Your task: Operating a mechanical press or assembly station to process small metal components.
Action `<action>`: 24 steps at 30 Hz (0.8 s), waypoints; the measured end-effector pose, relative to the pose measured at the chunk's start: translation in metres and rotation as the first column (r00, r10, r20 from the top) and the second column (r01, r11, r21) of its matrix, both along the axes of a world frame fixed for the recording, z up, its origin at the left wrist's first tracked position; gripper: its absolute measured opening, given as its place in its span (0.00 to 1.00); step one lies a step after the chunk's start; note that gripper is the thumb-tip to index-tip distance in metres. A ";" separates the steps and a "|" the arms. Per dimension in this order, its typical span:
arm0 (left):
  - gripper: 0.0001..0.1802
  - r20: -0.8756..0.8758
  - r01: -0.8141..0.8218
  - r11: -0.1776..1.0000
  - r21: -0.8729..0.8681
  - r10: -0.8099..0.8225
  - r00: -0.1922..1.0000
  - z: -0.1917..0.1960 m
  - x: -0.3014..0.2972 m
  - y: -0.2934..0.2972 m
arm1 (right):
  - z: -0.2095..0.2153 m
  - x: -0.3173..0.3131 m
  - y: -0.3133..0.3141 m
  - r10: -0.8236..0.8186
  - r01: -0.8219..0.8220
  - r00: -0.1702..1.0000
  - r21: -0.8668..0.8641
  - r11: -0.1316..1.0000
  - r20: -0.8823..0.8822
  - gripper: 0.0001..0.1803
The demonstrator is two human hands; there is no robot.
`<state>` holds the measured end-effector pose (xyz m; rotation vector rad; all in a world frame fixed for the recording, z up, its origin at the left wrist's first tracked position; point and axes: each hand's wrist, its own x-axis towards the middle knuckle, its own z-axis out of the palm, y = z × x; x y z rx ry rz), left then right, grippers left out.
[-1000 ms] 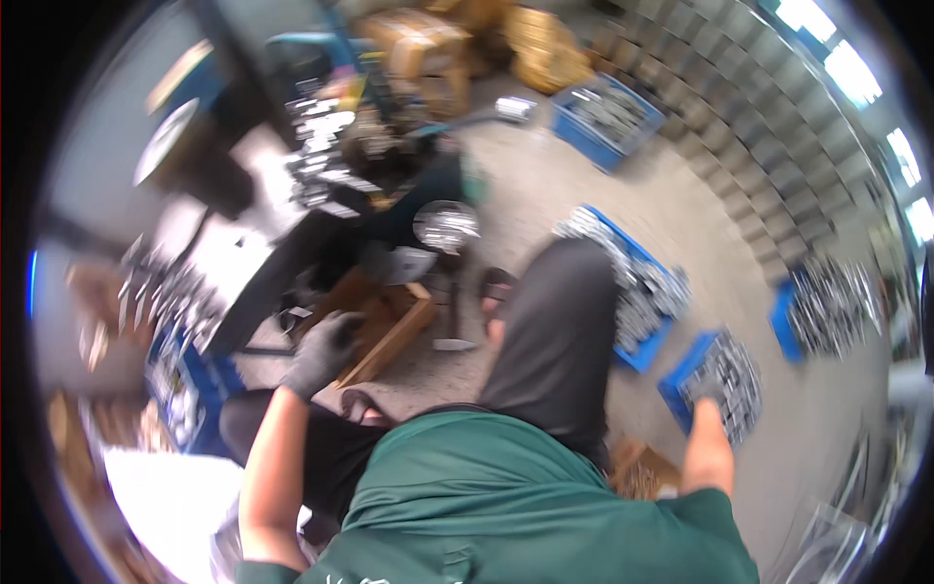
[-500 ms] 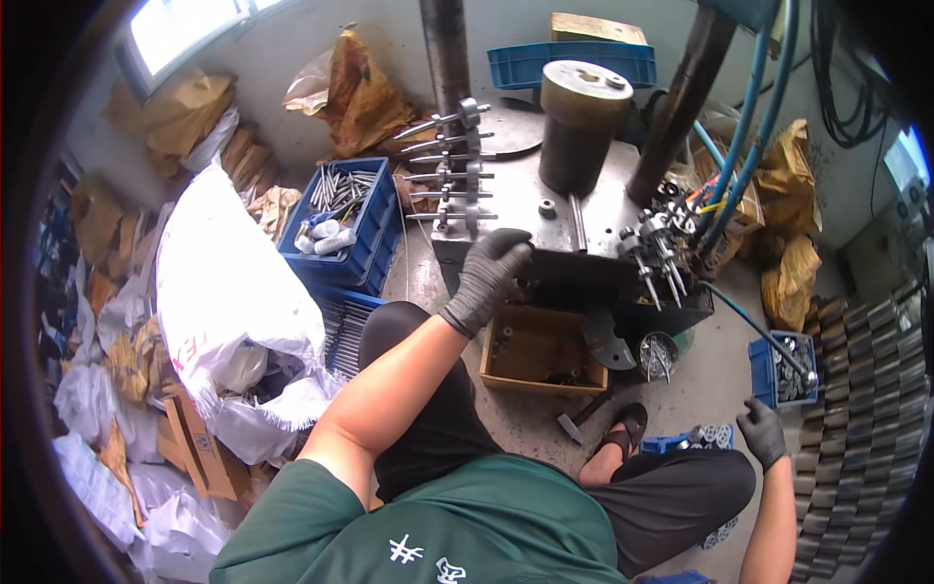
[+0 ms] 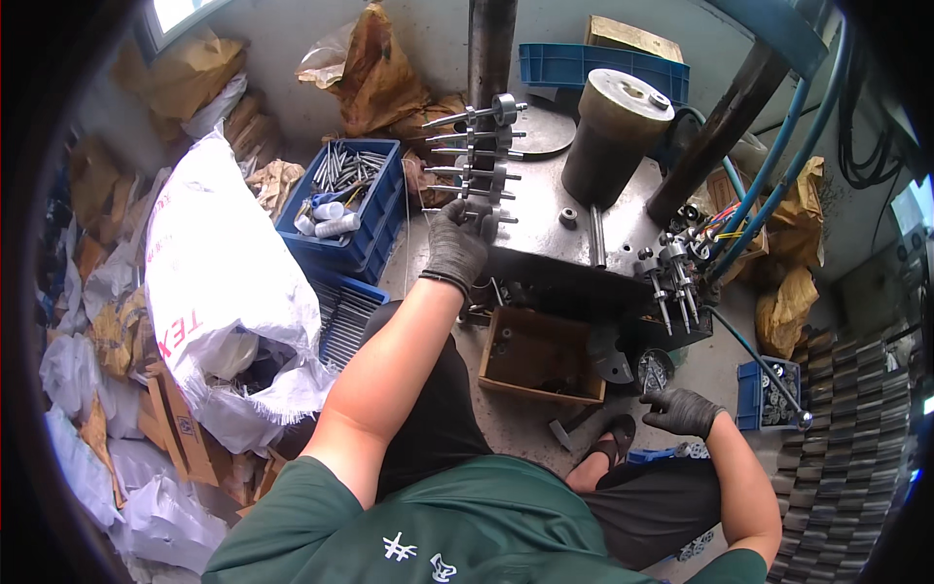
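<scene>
My left hand point(image 3: 455, 248), in a dark grey work glove, is closed around the nearest metal shaft with a round collar point(image 3: 488, 224). That piece sits at the near end of a row of similar collared shafts point(image 3: 474, 156) along the left edge of a steel machine table point(image 3: 545, 238). Its grip partly hides the collar. Low over the floor on the right, my gloved right hand point(image 3: 684, 414) has loosely bent fingers apart and holds nothing visible. Just beyond its fingertips stands a small round container of metal parts point(image 3: 655, 370).
A thick steel cylinder point(image 3: 608, 146) and a small ring point(image 3: 568, 216) stand on the table. More collared shafts point(image 3: 676, 277) cluster at its right corner. Below are a wooden box point(image 3: 535, 384) and a hammer point(image 3: 569, 428). Blue crates point(image 3: 362, 234) stand left, beside a white sack point(image 3: 229, 292).
My left hand has moved left from the table's front edge to the nearest collared shaft and closed on it. My right hand has swung inward, leftward, toward the round container. The view has shifted slightly.
</scene>
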<state>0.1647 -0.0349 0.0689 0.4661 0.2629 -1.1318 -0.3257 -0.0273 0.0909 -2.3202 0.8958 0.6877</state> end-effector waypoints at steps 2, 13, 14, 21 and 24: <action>0.07 -0.030 0.006 0.999 0.034 -0.005 1.000 -0.002 0.000 -0.007 | -0.001 0.004 -0.003 -0.086 0.086 0.992 0.009 0.996 0.090 0.28; 0.20 0.994 0.447 0.894 -0.036 -0.014 0.109 0.039 -0.125 0.077 | 0.021 0.037 0.007 -0.060 0.076 0.979 -0.078 0.994 0.194 0.24; 0.18 0.995 0.483 0.870 0.102 -0.079 -0.069 0.035 -0.136 0.078 | 0.027 0.048 0.006 -0.042 0.057 0.982 -0.080 0.995 0.183 0.24; 0.21 0.753 0.590 0.531 0.608 -0.150 -0.641 -0.010 -0.196 0.091 | 0.054 0.130 -0.018 0.006 0.188 0.804 -0.265 0.946 0.594 0.17; 0.20 0.537 0.504 0.445 0.740 0.060 -0.842 -0.042 -0.207 0.087 | 0.076 0.201 -0.039 0.249 0.101 0.818 -0.556 0.825 0.518 0.15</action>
